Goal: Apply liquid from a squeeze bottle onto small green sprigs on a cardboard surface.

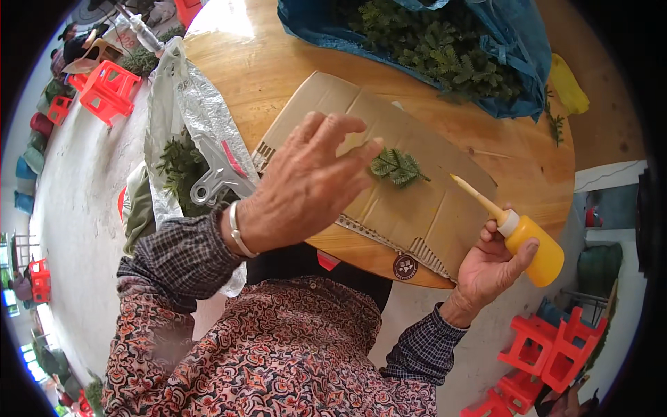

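A yellow squeeze bottle [537, 251] with a long tapered nozzle rests in my right hand [487, 271], fingers wrapped round it. The nozzle tip points left and up, over the right part of a cardboard sheet [424, 221]. On that sheet lies a small green fir sprig [397, 167]. Just left of the sprig, my left hand [309, 177] hovers above the cardboard with bent fingers apart and no thing visible in it. A bracelet circles the left wrist.
A blue bag [299, 26] full of fir branches [445, 55] stands on the far side of the wooden table [243, 52]. Left, a silvery sack [201, 90] holds more greenery beside a large grey clip [221, 177]. Red stools [110, 90] stand on the floor.
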A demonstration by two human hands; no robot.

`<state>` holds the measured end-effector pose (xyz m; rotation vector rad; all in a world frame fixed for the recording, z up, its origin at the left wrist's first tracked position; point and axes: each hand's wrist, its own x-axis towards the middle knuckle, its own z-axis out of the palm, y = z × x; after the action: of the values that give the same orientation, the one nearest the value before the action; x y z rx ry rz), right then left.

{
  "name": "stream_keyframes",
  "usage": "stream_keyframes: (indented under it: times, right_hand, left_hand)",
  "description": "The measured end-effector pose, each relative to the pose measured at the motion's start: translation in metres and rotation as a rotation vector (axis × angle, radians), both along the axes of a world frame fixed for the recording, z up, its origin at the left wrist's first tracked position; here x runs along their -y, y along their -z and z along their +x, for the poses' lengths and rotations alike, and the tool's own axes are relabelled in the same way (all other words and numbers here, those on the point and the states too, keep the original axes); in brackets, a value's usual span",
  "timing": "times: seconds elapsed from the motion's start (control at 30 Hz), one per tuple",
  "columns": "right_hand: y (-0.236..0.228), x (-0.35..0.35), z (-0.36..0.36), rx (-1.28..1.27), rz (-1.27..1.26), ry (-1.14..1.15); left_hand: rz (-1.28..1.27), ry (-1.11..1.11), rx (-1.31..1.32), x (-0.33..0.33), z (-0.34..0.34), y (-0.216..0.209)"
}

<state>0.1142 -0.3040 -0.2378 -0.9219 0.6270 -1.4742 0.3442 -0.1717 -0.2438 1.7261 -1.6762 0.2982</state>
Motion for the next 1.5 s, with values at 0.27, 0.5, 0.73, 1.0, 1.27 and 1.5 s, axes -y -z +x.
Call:
stream_keyframes:
  times: [0.27,0.5,0.73,1.0,1.27,1.5]
  right_hand:
    - [-0.002,-0.014,0.026,-0.068,-0.073,-0.16]
    - [-0.003,-0.022,0.041,-0.149,-0.093,-0.119]
    - [-0.004,-0.025,0.041,-0.174,-0.069,-0.156]
    - [-0.003,-0.026,0.039,-0.172,-0.067,-0.159]
    - [-0.006,-0.024,0.035,-0.226,-0.072,-0.113]
    - [-0.008,-0.024,0.032,-0.224,-0.068,-0.081]
  left_hand:
    - [0.013,-0.052,-0.005,0.011,-0.009,0.024]
    - [0.029,-0.078,-0.004,0.014,-0.011,0.027]
    - [-0.01,-0.072,0.049,0.014,-0.011,0.027]
    - [-0.018,-0.083,0.056,0.013,-0.013,0.029]
    - [-0.013,-0.074,0.034,0.013,-0.013,0.029]
    - [0.085,-0.098,0.001,0.007,-0.015,0.022]
